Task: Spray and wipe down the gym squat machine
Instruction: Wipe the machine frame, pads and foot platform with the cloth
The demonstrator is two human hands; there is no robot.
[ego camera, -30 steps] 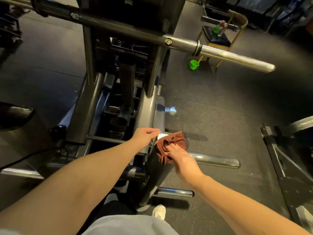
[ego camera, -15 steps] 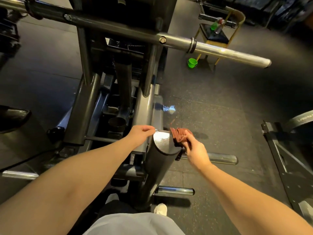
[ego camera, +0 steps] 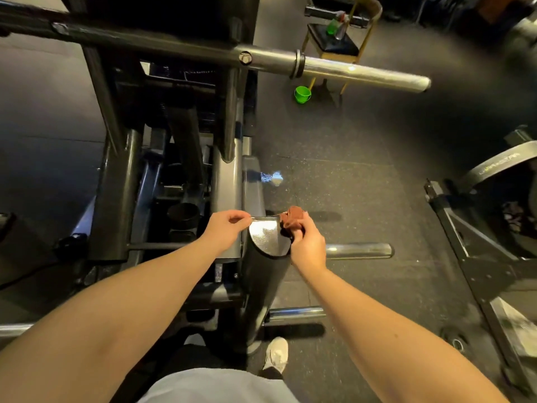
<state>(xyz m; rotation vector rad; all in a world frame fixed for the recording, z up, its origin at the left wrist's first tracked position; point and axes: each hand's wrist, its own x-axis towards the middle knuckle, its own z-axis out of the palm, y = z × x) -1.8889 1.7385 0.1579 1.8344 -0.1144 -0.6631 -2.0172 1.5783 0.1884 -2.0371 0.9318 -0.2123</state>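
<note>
cloth [ego camera: 294, 218] slid off pad [ego camera: 268, 237], bucket [ego camera: 302, 94] beyond

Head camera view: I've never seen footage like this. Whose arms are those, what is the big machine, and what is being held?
No robot here: a person wears a camera on the head, looking down along both bare arms. The dark metal frame is a gym squat machine, with a long steel bar across the top. The left hand pinches the edge of a black pad. The right hand grips a bunched reddish-brown cloth at the pad's right edge, for wiping. On the floor stands a small green bucket, beside a chair carrying a green bottle.
</note>
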